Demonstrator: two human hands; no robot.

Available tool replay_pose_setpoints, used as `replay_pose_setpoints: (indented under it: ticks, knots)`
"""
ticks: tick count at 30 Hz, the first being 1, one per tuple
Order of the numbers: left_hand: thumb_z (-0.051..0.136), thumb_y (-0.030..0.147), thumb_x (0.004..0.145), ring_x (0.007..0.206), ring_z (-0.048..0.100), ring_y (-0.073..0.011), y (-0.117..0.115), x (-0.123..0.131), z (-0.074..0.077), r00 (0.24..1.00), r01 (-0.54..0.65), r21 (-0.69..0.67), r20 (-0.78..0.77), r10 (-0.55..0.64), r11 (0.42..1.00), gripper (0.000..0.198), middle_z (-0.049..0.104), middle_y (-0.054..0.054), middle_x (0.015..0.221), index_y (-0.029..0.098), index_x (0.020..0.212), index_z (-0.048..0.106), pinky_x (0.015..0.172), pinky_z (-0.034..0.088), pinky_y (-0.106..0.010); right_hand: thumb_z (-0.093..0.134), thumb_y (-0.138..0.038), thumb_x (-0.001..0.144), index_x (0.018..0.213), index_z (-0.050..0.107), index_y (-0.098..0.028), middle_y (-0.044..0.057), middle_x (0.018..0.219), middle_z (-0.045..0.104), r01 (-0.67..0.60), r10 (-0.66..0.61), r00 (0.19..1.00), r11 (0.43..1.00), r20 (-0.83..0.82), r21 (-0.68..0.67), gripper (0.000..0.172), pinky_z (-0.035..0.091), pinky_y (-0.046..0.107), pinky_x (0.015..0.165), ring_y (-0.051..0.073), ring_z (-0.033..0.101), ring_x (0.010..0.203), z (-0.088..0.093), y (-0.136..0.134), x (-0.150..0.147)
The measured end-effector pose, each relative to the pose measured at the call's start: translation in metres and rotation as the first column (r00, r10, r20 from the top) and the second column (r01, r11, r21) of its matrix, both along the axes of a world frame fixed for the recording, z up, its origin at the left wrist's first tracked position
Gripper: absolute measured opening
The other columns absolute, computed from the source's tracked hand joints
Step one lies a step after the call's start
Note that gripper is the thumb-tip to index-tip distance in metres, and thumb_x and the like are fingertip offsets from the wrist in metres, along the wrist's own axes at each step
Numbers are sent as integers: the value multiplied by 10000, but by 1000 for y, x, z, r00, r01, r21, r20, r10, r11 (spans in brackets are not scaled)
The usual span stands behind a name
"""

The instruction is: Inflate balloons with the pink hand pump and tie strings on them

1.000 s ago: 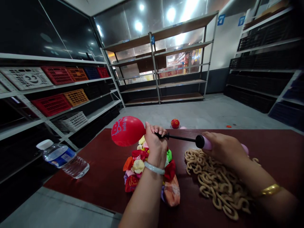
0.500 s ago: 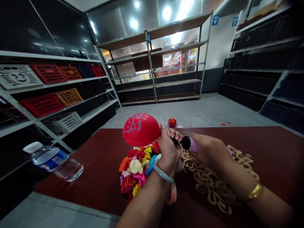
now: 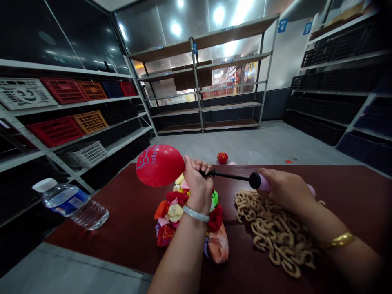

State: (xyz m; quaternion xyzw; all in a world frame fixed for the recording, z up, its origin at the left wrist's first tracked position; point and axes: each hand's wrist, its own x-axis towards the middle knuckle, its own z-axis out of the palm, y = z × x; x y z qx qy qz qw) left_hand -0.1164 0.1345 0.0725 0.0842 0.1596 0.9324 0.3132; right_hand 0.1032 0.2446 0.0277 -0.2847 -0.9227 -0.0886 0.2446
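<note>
A red balloon (image 3: 160, 165) with "hello" print and a cartoon face is partly inflated. My left hand (image 3: 196, 175), closed, grips its neck together with the black nozzle end of a hand balloon pump. The pump's black rod (image 3: 232, 176) stretches across to a lilac barrel (image 3: 265, 182), around which my right hand (image 3: 286, 190) is wrapped. Below my left hand lies a pile of uninflated balloons (image 3: 175, 213) in several colours, partly hidden by my forearm. Tan curled strips (image 3: 272, 232) lie heaped under my right hand.
On the dark red table (image 3: 122, 228) a clear water bottle (image 3: 73, 204) with a white cap leans at the left. A small red balloon (image 3: 222, 157) lies beyond the far edge. Shelves with crates (image 3: 63, 90) stand left; a metal rack (image 3: 199, 102) stands behind.
My hands have moved apart, left hand and balloon to the left, right hand to the right. The pump's black rod now shows extended between them.
</note>
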Motion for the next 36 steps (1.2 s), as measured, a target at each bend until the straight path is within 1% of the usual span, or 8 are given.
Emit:
replay_pose_setpoints:
  ticks: [8,11,16,18,21,26,30,36]
  knots:
    - [570,463,905,393,328,-71,15,62,-18,989,143,-63,-23,-145,988,474,310,64,485,187,595,342,429,258,-223,628,-379,774,1111,619,-204,82,957,713,23,-24,998,1000,64,19,380,407,328,611,247,671,780,5,-31,-17]
    - [575,472,901,402,344,-75,19,75,-24,987,154,-59,-28,-156,986,471,335,59,497,182,597,361,435,269,-228,616,-373,782,1084,617,-196,92,960,712,21,-23,998,999,53,41,350,405,322,617,238,668,771,5,-36,-20]
    - [560,479,909,398,347,-78,17,64,-20,984,160,-73,-63,-165,984,484,321,58,487,183,586,355,427,272,-228,588,-443,816,1116,598,-221,67,979,715,-23,23,1000,1000,13,11,373,417,325,647,242,672,835,-1,-30,-22]
    - [576,481,899,395,343,-74,14,49,-14,987,140,-79,-63,-145,987,493,315,61,484,185,585,339,424,268,-223,605,-461,800,1159,592,-224,73,1020,716,-30,30,1000,1000,-4,2,431,433,333,673,250,673,862,-3,-23,-20]
    - [580,452,906,392,343,-69,5,22,-3,997,70,-65,-30,-72,995,480,310,65,484,188,594,327,425,264,-216,608,-427,794,1184,598,-244,72,1071,719,-35,35,999,999,7,-35,430,452,343,699,259,676,890,-1,-11,-13]
    - [470,362,977,395,344,-69,-8,-7,8,1000,-8,11,-11,8,1000,447,304,57,487,190,595,314,427,265,-218,594,-396,791,1177,629,-257,78,1098,721,-8,9,1000,999,7,-35,412,466,356,685,280,678,909,7,2,2]
    - [518,400,950,393,330,-64,-4,2,4,1000,-19,13,1,19,1000,457,293,64,498,191,605,305,425,252,-216,607,-383,764,1183,618,-233,91,1064,720,41,-41,999,999,35,13,445,454,358,653,283,680,860,8,2,4]
    - [541,424,930,403,334,-71,12,48,-13,994,103,-40,-25,-104,994,463,300,62,487,185,590,338,433,258,-221,618,-405,776,1158,606,-201,83,997,720,27,-30,998,999,63,37,433,422,344,622,267,678,806,6,-20,-10]
